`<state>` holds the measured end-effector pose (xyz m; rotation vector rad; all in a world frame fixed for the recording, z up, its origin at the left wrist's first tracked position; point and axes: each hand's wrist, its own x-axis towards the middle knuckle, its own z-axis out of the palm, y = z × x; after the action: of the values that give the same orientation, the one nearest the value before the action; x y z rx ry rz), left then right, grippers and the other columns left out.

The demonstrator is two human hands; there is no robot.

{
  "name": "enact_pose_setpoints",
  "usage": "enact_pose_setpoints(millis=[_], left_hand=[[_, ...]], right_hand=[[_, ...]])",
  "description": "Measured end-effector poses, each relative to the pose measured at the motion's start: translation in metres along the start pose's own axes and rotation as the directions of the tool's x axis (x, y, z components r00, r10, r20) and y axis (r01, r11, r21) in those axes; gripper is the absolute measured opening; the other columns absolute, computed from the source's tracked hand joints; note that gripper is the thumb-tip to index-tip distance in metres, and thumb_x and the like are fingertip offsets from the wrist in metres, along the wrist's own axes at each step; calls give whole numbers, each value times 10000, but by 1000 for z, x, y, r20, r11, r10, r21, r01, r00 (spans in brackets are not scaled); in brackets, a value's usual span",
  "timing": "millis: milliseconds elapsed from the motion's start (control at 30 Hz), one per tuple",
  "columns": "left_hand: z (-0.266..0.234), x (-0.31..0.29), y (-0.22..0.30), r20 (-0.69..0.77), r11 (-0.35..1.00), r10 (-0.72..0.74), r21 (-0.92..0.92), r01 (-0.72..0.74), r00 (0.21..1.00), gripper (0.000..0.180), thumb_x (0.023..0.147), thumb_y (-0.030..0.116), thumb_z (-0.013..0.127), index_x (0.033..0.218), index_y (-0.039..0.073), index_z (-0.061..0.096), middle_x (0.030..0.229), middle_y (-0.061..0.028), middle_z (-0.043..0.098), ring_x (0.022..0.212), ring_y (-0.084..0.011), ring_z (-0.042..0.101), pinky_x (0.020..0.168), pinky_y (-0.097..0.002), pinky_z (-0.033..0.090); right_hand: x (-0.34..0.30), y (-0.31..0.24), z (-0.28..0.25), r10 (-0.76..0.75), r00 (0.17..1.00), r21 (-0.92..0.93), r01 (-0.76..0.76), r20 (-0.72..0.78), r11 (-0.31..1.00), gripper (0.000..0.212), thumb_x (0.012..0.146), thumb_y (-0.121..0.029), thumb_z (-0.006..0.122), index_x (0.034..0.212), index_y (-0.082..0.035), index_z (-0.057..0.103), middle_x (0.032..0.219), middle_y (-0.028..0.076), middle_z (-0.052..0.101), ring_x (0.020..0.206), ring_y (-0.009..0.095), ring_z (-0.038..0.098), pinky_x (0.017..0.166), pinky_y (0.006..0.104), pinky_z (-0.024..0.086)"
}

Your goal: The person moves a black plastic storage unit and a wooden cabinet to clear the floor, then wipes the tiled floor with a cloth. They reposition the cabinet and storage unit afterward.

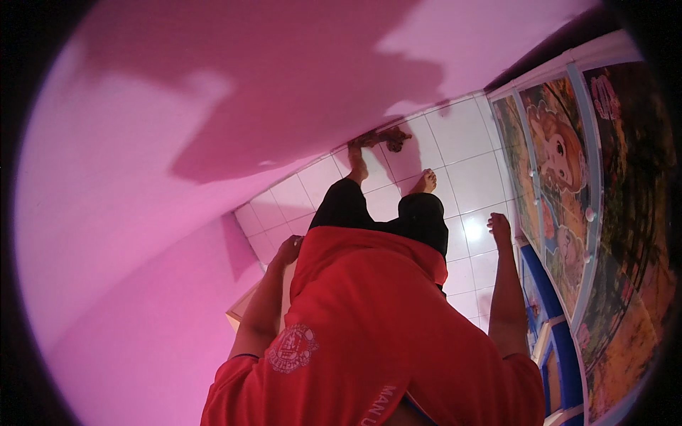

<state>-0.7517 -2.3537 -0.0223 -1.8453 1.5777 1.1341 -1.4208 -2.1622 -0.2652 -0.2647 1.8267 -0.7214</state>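
Observation:
My left hand [289,250] hangs at my left side, beside the hem of my red shirt [369,305]. Its fingers are curled in, dim and partly turned away, and no object shows in it. Out to the right, my right hand [499,226] is held above the white tiled floor [462,188], near a cabinet. Its fingers are bent inward, and whether something small sits in them cannot be made out. On the floor by the wall, close to my bare feet, lies a small brown clump [395,138] of unclear kind.
A pink wall [106,213] rises ahead and to the left, with my shadow on it. To the right stands a cabinet [561,149] with cartoon-printed doors and small round knobs. Below it is a blue frame [563,355] with pale wooden parts. A wooden edge [238,312] shows behind my left arm.

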Motion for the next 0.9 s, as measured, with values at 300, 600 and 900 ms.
enact_pose_setpoints(millis=[300,600,900], left_hand=[[-30,96,13,8,891,378,269,-366,926,456,981,379,450,1139,-27,584,1006,-159,664,901,-253,645,836,-368,491],[-13,100,39,-13,967,203,-153,-203,979,470,984,414,446,1086,-22,590,951,-140,668,867,-245,644,813,-355,496],[10,46,-5,120,996,-2,-83,12,993,437,969,377,446,1169,23,604,1151,-215,615,1087,-385,573,943,-419,457]], right_hand=[[-102,102,35,190,982,-28,-190,10,981,249,947,-296,487,938,-62,572,798,52,591,606,122,616,471,261,486],[-123,98,14,251,968,-139,-248,6,959,300,938,-329,507,1058,-63,576,808,52,628,643,140,614,501,279,472],[-41,3,-4,64,997,-5,-64,-49,998,213,898,-186,566,1072,-66,593,834,41,617,667,121,599,507,256,461]])
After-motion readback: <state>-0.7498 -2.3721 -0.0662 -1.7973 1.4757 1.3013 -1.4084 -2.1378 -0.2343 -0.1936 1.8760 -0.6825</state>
